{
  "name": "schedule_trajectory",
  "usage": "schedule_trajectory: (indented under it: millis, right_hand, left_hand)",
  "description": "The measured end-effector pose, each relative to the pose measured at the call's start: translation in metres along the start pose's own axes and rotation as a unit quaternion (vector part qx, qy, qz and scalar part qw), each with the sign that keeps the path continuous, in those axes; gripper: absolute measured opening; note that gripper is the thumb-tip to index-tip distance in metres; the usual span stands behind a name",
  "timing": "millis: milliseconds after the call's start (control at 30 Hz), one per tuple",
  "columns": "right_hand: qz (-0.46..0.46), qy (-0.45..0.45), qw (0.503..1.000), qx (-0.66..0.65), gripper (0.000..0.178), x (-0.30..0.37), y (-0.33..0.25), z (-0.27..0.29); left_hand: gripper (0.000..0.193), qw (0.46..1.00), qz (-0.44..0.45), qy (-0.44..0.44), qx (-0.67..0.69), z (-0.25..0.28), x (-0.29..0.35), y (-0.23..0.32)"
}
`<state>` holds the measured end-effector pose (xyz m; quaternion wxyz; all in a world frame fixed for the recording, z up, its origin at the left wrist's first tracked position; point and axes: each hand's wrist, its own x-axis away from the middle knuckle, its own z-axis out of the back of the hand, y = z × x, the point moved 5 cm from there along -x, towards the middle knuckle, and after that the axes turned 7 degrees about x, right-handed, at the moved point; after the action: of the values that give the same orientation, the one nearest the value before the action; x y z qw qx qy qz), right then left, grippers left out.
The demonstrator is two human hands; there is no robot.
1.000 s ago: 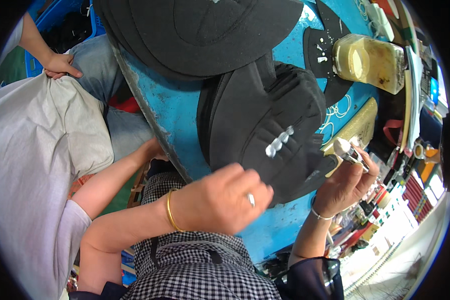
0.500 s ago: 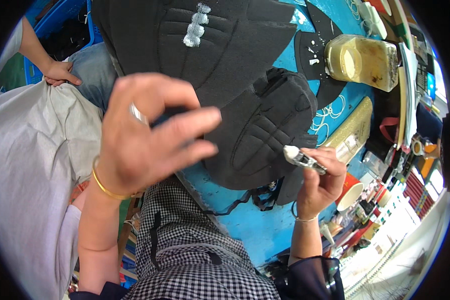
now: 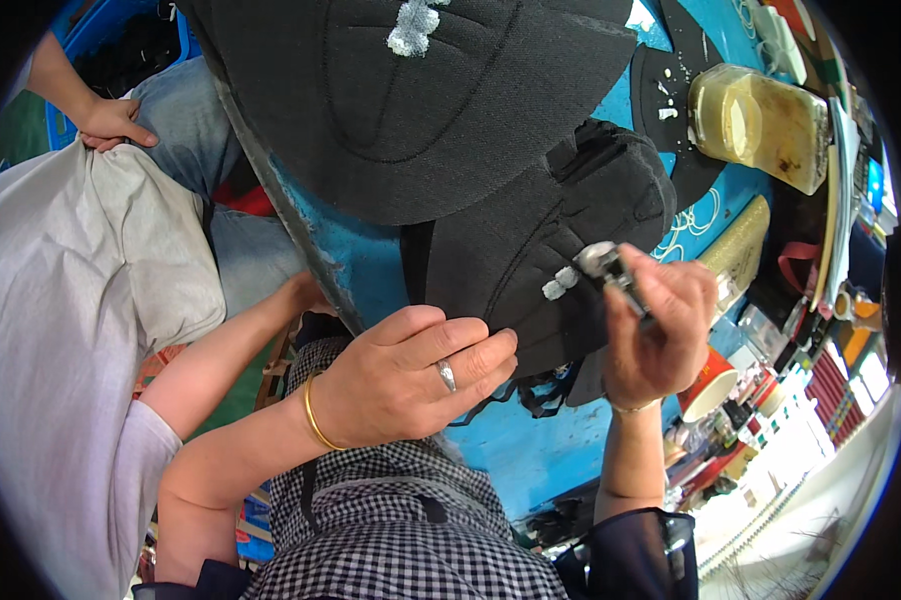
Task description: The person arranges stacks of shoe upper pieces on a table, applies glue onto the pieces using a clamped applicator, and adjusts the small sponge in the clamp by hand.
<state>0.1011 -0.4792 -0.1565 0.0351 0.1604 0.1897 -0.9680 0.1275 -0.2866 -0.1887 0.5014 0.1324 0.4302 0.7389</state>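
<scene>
In my right hand [image 3: 666, 325] is a small metal clip [image 3: 626, 285] with a white wad [image 3: 597, 257] in its jaws. The wad is at the surface of a black fabric piece [image 3: 471, 250] with stitched lines, just beside fresh white paste dabs [image 3: 559, 284]. My left hand [image 3: 411, 375] closes on this piece's near edge, its thumb hidden. Behind it lies a larger black fabric piece [image 3: 421, 120], bearing a white paste patch [image 3: 411, 28].
A blue table [image 3: 516, 455] bears the work. On the right stands a clear tub [image 3: 806, 140] with whitish contents, near white cord [image 3: 696, 225] and a red cup [image 3: 711, 390]. At left sits another person in a pale shirt [image 3: 61, 300], close to the table edge.
My left hand has come down and right onto the near fabric edge. The wad has moved up to the fabric, where new white dabs show. The view has shifted somewhat.
</scene>
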Motion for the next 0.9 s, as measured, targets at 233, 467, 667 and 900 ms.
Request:
schedule_trajectory:
  millis: [233,467,667,900]
  right_hand:
    - [-0.003,-0.037,0.999,0.001,0.041,-0.001,-0.006,0.001]
    - [-0.089,-0.070,0.986,-0.123,0.031,0.005,-0.013,-0.001]
    - [-0.456,0.130,0.617,-0.629,0.026,0.039,0.003,0.008]
    - [-0.507,0.132,0.403,-0.750,0.018,0.052,-0.071,-0.007]
  left_hand:
    - [0.024,1.000,0.001,0.009,0.001,-0.001,0.003,-0.003]
    - [0.020,1.000,-0.003,0.000,0.005,0.006,-0.002,-0.003]
    - [0.019,1.000,-0.005,-0.011,0.009,0.016,-0.004,0.005]
    - [0.023,0.997,-0.019,-0.011,0.075,0.020,0.014,0.052]
